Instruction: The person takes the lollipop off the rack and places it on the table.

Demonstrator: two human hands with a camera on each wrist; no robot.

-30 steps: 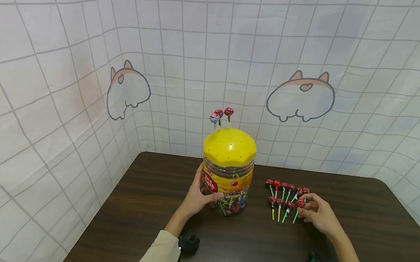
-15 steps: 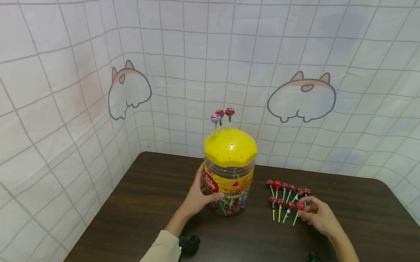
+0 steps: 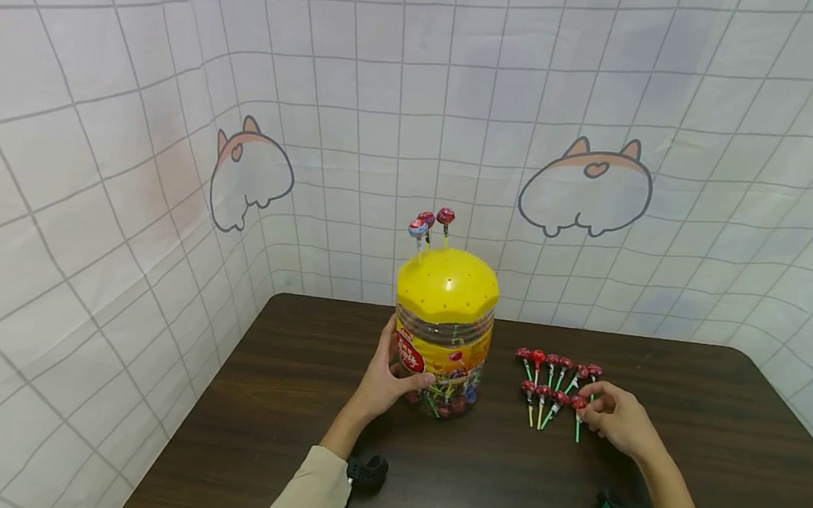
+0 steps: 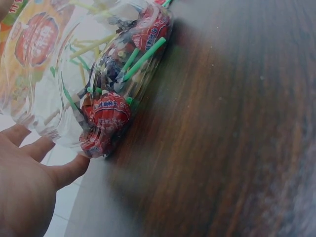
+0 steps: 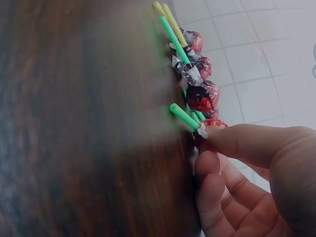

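Note:
A clear candy jar with a yellow domed lid stands upright on the table, lollipops visible inside. From its left side my left hand holds it, thumb across the front. Three lollipops stick up from holes at the lid's left back. To the right of the jar, several red-wrapped lollipops lie in two rows. At the front row's right end, my right hand pinches a green-stick lollipop near its head; the right wrist view shows thumb and fingers on its wrapper.
The dark wooden table ends at a back edge close to the white grid-patterned cloth. Black bands sit on both wrists. Sticks of the loose lollipops point toward the person.
The lollipop in my right hand has turned, its stick end swinging slightly right. The stick of the lollipop beside it has shifted a little left. My left hand and the jar have stayed put.

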